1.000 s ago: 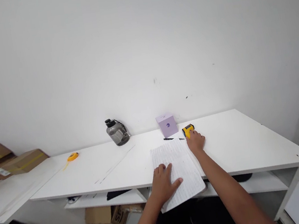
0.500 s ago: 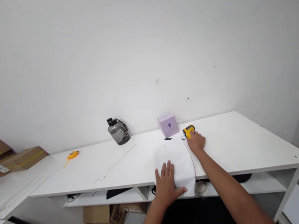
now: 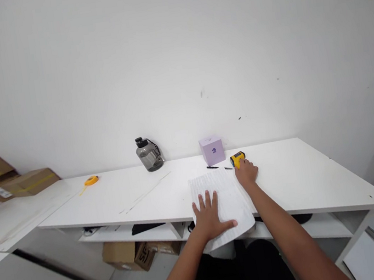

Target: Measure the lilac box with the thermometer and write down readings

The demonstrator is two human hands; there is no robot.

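My left hand (image 3: 210,218) lies flat with its fingers spread on white sheets of paper (image 3: 227,194), whose lower edge hangs past the desk's front edge. Rows of faint writing cover the top sheet. To the right, my right hand (image 3: 246,172) is closed round the lower part of a yellow-and-black infrared thermometer (image 3: 237,158), which rests on or just above the desk. Its handle is hidden by my fingers. Just beyond the paper's top edge lies a black pen (image 3: 212,167), partly covered by the paper.
Behind the pen stands a lilac box (image 3: 212,151). A grey water jug (image 3: 149,155) is near the wall, and an orange tape measure (image 3: 91,180) lies farther left on the white desk (image 3: 283,177). Cardboard boxes (image 3: 33,182) sit at far left; another carton (image 3: 119,255) is below.
The paper's lower part has swung up and flattened out, extending farther right. My left hand's fingers are spread wider on it. My right hand keeps its hold on the infrared thermometer.
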